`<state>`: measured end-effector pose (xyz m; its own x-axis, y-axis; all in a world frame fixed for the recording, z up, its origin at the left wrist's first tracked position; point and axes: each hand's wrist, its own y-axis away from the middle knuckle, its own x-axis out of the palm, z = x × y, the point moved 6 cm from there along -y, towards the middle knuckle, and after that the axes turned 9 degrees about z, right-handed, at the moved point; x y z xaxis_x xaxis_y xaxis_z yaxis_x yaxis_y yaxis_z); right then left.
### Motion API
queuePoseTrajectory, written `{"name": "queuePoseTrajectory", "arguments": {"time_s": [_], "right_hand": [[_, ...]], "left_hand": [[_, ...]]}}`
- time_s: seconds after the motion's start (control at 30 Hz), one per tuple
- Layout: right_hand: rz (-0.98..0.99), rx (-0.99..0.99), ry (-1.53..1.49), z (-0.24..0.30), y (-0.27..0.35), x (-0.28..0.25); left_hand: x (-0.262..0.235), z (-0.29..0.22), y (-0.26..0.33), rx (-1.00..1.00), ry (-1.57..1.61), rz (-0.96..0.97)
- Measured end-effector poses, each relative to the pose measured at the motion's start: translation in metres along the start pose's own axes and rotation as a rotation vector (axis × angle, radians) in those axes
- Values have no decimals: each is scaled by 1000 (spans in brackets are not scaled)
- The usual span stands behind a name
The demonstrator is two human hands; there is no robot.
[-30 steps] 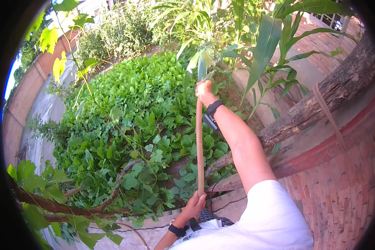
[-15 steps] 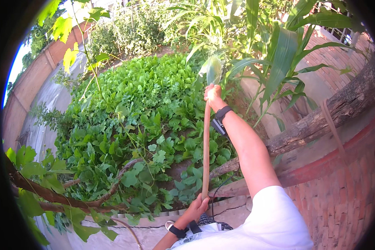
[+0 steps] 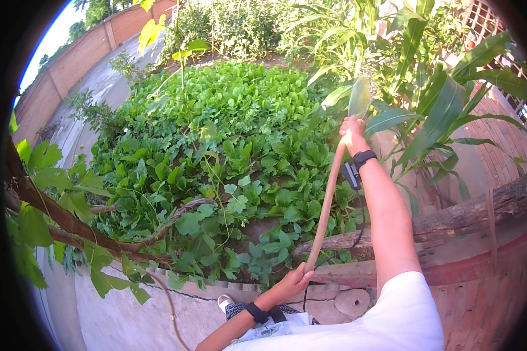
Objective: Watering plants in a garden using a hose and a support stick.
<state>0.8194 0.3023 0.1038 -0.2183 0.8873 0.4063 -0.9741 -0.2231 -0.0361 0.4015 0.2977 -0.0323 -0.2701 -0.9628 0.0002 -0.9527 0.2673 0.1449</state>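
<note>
A tan hose (image 3: 327, 205) runs taut between my two hands over the edge of a leafy green bed (image 3: 216, 111). My right hand (image 3: 352, 132), arm stretched forward, is closed around its far end. From there a fan of water (image 3: 360, 98) sprays out beside the broad corn leaves (image 3: 442, 111). Lower down, close to my body, my left hand (image 3: 294, 283) is wrapped round the same hose. Black straps circle both wrists, and a small dark device (image 3: 351, 174) hangs at the right one.
A rough wooden log (image 3: 451, 225) lies along the near right side, above brickwork. At the left a grapevine branch (image 3: 93, 237) with leaves reaches over the bed. More hose (image 3: 171, 310) trails on the concrete at lower left. A wall (image 3: 70, 70) stands far left.
My right hand and the hose end have swung to the right, the spray with them. The view has also shifted. My left hand keeps its hold low on the hose.
</note>
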Motion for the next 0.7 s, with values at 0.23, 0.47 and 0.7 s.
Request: {"name": "queuePoseTrajectory", "arguments": {"time_s": [0.23, 0.47, 0.7], "right_hand": [[56, 102, 49, -31, -42, -31], [202, 43, 133, -9, -56, -1], [115, 106, 264, 4, -63, 0]], "left_hand": [[2, 7, -5, 50, -69, -48], [-7, -5, -18, 110, -84, -46], [0, -13, -25, 219, 13, -71]]}}
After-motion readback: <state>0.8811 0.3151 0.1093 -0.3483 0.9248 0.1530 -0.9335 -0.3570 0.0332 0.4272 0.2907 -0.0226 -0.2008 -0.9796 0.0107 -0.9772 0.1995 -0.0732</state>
